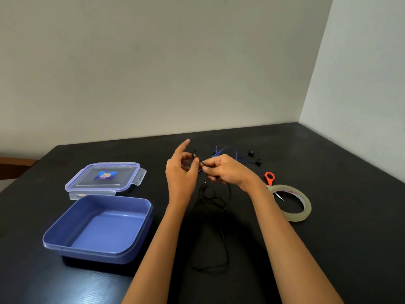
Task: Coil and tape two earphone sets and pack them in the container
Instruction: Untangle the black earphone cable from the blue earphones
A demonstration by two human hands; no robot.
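Both hands are raised over the middle of the black table (328,249). My left hand (183,172) and my right hand (223,170) pinch one end of the black earphone set (210,200) between them, my left index finger sticking up. The rest of that black cord hangs down and trails in loose loops toward me. The blue earphone set (238,155) lies loose behind my hands, its two black earbuds at the right. The blue container (65,235) stands open and empty at the left. A roll of clear tape (305,213) lies to the right.
The container's clear lid (87,183) lies flat behind the container. Orange-handled scissors (270,178) rest partly under the tape roll. Walls close off the table's far edge and right side.
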